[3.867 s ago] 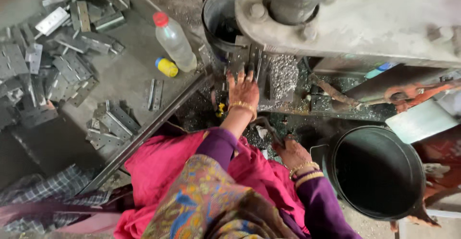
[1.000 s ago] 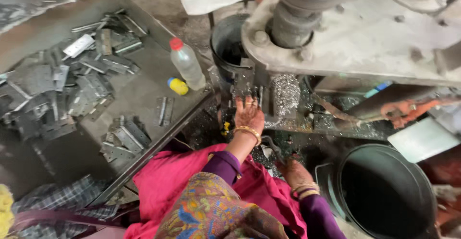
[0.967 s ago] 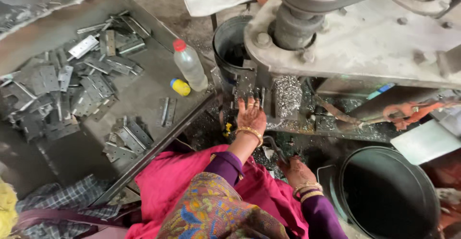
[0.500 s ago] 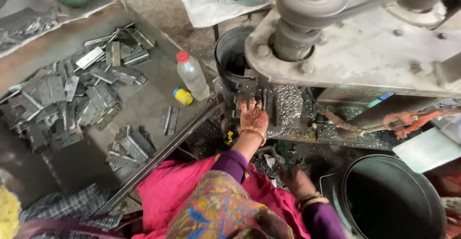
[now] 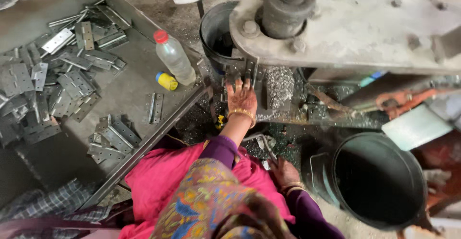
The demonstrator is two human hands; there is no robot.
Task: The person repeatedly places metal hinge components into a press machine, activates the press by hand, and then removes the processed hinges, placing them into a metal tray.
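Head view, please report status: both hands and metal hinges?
Left hand flat under grey press machine. Right hand low beside black bucket. Grey metal hinges untouched on tray.

Left hand flat under the press; right hand low.

Setting: small metalworking workshop, hinge production. Evidence follows, all placed relative to the heavy grey press machine, which fills the upper right with a bolted cast body and thick vertical shaft.

- Left of the machine: steel tray table carrying loose piles of stamped metal hinges, unpainted grey.
- Directly beneath the machine's head: bed strewn with bright metal shavings.
- Behind its left edge: dark metal bucket.
- Below and right of it: large black drum.
- Floor around the machine's base: grimy, oil-dark, littered with swarf.
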